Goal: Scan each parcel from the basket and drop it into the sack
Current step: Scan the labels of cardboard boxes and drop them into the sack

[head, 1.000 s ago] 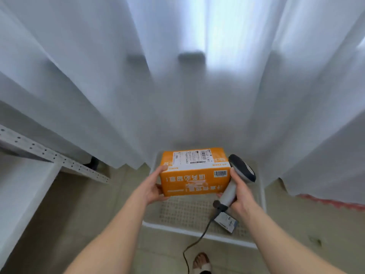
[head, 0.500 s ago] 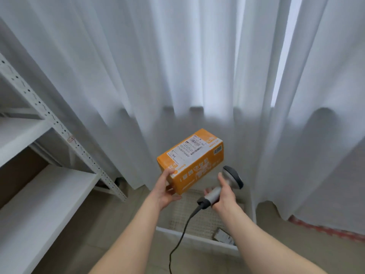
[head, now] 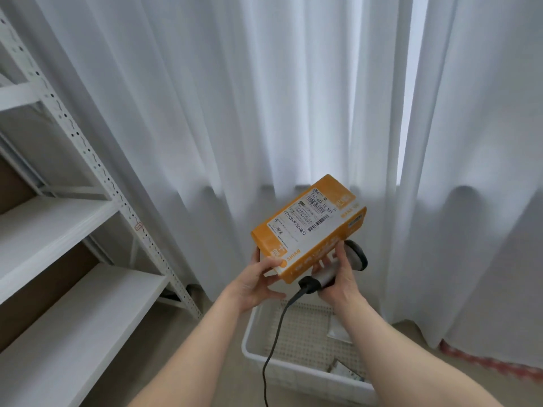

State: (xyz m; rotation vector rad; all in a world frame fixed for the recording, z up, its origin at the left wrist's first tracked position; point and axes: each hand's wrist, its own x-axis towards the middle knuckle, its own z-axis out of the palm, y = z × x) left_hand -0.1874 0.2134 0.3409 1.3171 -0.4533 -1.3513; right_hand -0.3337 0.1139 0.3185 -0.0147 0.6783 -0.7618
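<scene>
Parcel [head: 308,227]: held in the air above the basket [head: 249,342], in front of the curtain [head: 264,98]. It is an oblong carton of orange card with white print. Its long axis runs from low at my left up to the far right, with the far end raised toward the curtain. The broad top face tilts toward me and carries a white shipping label [head: 305,215] with barcodes, laid along the same axis.

Head view, hands: my left hand [head: 255,282] grips the near low end, thumb on top by the corner and fingers beneath. My right hand [head: 342,280] is wrapped round the grip of the scanner [head: 357,255], a grey plastic body with a dark rounded head. One finger reaches up against the parcel's long orange side. The scanner head sits just beside and below the carton's right edge. A dark cable [head: 276,333] hangs from the grip down past the basket.

Head view, surroundings: the basket is white plastic with a perforated floor, and it holds a few small flat packets [head: 338,330]. The curtain is sheer white in deep vertical folds. White metal shelving [head: 58,215] with a punched upright stands at left. The floor is beige.
</scene>
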